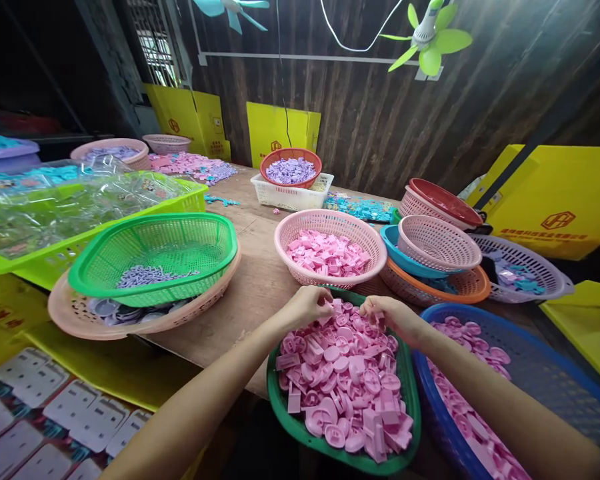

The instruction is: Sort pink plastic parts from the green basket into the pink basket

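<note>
A dark green basket (274, 400) full of pink plastic parts (341, 363) is right in front of me. Over its far left side is my left hand (307, 308), fingers curled and closed at a small pink plastic piece, mostly hidden by the fingertips. My right hand (387, 315) is above the far right side, its fingers pinched on another small pink piece. Just beyond both hands stands a round pink basket (330, 220) with small pink rectangular pieces (327, 253) in it.
To the right, a large blue basket (545, 360) holds more pink parts, with stacked baskets (440, 243) behind it. A green basket (155, 233) sits on a peach one at left, beside a lime crate (195, 193) of bagged items. A red basket (291, 152) holds purple pieces.
</note>
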The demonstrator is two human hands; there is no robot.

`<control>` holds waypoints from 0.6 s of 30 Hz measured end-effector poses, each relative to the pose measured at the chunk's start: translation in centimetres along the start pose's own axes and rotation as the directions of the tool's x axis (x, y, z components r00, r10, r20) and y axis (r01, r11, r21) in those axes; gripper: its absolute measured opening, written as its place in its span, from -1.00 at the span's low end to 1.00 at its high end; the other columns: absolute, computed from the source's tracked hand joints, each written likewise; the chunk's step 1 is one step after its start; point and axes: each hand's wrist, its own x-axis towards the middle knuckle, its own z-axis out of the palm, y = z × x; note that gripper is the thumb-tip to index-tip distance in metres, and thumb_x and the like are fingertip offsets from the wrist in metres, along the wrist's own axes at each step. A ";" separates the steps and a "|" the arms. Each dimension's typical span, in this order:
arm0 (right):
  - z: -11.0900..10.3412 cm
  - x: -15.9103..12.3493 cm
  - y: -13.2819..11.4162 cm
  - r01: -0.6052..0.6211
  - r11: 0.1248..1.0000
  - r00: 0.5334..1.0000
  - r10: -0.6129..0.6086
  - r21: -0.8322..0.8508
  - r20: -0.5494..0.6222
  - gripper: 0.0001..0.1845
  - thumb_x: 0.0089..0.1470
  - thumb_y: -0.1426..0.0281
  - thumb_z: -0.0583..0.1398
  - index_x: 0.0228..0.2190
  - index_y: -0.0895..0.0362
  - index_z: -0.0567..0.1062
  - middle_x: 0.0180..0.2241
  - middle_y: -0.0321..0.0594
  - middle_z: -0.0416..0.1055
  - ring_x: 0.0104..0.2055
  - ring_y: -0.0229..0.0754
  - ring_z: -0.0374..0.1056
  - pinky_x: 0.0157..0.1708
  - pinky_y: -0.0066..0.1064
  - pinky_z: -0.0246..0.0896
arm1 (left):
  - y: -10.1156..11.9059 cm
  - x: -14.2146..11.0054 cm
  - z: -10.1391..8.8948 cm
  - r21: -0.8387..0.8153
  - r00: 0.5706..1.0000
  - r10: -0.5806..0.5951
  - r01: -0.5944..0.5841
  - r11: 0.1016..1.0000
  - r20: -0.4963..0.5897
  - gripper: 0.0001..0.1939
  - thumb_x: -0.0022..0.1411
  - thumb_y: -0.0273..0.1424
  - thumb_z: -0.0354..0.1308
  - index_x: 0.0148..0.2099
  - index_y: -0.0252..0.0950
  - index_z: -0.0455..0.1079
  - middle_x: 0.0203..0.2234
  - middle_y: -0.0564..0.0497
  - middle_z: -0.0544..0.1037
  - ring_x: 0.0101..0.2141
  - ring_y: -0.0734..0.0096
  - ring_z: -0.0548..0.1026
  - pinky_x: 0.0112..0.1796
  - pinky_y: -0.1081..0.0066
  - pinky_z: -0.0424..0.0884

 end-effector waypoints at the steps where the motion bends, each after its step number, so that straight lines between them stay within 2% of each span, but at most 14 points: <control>1: 0.4 0.8 -0.2 -0.015 0.999 1.000 0.015 -0.035 -0.027 -0.74 -0.09 0.26 -0.03 -0.67 0.12 0.26 -0.58 -0.24 0.35 -0.51 -0.22 0.29 -0.56 -0.47 0.08 | -0.1 0.0 -0.4 -0.157 1.000 -0.023 0.025 0.987 0.017 -0.71 0.03 -0.30 0.10 -0.20 -0.34 0.43 -0.46 0.01 0.49 -0.45 0.43 0.40 -0.41 0.48 0.27; 2: 1.0 1.6 -0.4 -0.034 0.997 0.998 0.030 -0.070 -0.057 -0.69 -0.08 0.23 -0.02 -0.71 0.12 0.24 -0.63 -0.24 0.32 -0.51 -0.20 0.28 -0.58 -0.46 0.05 | -0.2 -0.1 -0.7 -0.325 0.998 -0.052 0.062 0.943 0.042 -0.68 0.04 -0.27 0.11 -0.19 -0.35 0.43 -0.43 -0.01 0.50 -0.44 0.45 0.40 -0.41 0.48 0.28; 4: 2.2 3.2 -0.8 -0.073 0.988 0.991 0.057 -0.134 -0.118 -0.63 -0.10 0.15 0.04 -0.75 0.11 0.24 -0.67 -0.23 0.29 -0.47 -0.13 0.30 -0.56 -0.44 0.03 | -0.2 -0.4 -1.1 -0.602 0.988 -0.107 0.155 0.784 0.115 -0.63 0.03 -0.24 0.13 -0.15 -0.37 0.42 -0.36 -0.04 0.51 -0.41 0.45 0.41 -0.39 0.48 0.30; 7: 3.9 4.7 -1.3 -0.131 0.975 0.980 0.100 -0.181 -0.171 -0.67 -0.21 0.19 0.18 -0.77 0.10 0.27 -0.62 -0.17 0.34 -0.34 -0.04 0.31 -0.50 -0.42 0.03 | -0.3 -0.8 -1.2 -0.809 0.971 -0.164 0.234 0.539 0.171 -0.59 -0.05 -0.24 0.22 -0.17 -0.41 0.42 -0.32 -0.11 0.50 -0.36 0.42 0.43 -0.33 0.46 0.34; 9: 4.3 5.2 -1.2 -0.172 0.971 0.976 0.144 -0.169 -0.166 -0.73 -0.27 0.29 0.23 -0.77 0.10 0.27 -0.64 -0.19 0.33 -0.35 -0.06 0.31 -0.50 -0.43 0.01 | -0.4 -1.1 -1.2 -0.870 0.968 -0.187 0.234 0.434 0.167 -0.62 -0.07 -0.27 0.25 -0.22 -0.43 0.44 -0.31 -0.14 0.50 -0.35 0.42 0.44 -0.30 0.46 0.34; 12: 3.5 4.8 -0.7 -0.224 0.971 0.973 0.217 -0.082 -0.083 -0.74 -0.30 0.38 0.22 -0.79 0.10 0.23 -0.75 -0.32 0.20 -0.54 -0.21 0.24 -0.59 -0.47 -0.06 | -0.4 -1.5 -1.5 -0.916 0.954 -0.199 0.274 0.293 0.222 -0.71 -0.04 -0.36 0.23 -0.25 -0.43 0.43 -0.32 -0.14 0.50 -0.38 0.44 0.45 -0.31 0.45 0.37; 16: 0.9 2.8 0.1 -0.279 0.951 0.956 0.263 0.135 0.126 -0.75 -0.17 0.28 0.14 -0.70 0.11 0.20 -0.74 -0.41 0.11 -0.72 -0.39 -0.01 -0.71 -0.51 -0.19 | -0.4 -1.6 -1.7 -0.926 0.922 -0.142 0.372 0.069 0.360 -0.77 0.04 -0.44 0.07 -0.22 -0.44 0.39 -0.36 -0.15 0.50 -0.36 0.37 0.47 -0.30 0.38 0.39; 18: -0.3 1.6 0.3 -0.315 0.919 0.938 0.263 0.237 0.224 -0.75 -0.12 0.24 0.09 -0.65 0.11 0.18 -0.70 -0.44 0.10 -0.73 -0.43 -0.08 -0.74 -0.54 -0.23 | -0.3 -1.4 -1.2 -0.916 0.910 -0.138 0.399 0.041 0.390 -0.75 0.05 -0.42 0.03 -0.23 -0.44 0.38 -0.40 -0.14 0.50 -0.39 0.37 0.47 -0.37 0.41 0.39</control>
